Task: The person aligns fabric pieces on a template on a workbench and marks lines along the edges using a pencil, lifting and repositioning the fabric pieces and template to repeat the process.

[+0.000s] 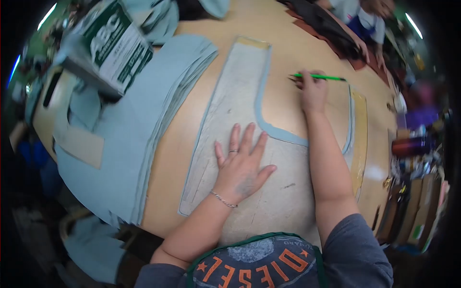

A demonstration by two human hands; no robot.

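Observation:
My left hand (242, 165) lies flat with its fingers spread on a large pale template (269, 192), which rests on a light blue piece (278, 133) that shows along its inner curve. Further up and to the right, my right hand (313, 93) is closed around a bright green pencil (329, 77). The pencil is held nearly level over the wooden table, in the gap between the template's two arms. Yellowish strips (358, 139) edge the template at its right arm and its top end.
On the left, a thick stack of light blue pieces (129, 139) bears a green and white metal can (115, 45) and a beige scrap (80, 144). Dark and brown material (331, 31) lies at the upper right, near another person (365, 19). Boxes and tools stand at the right.

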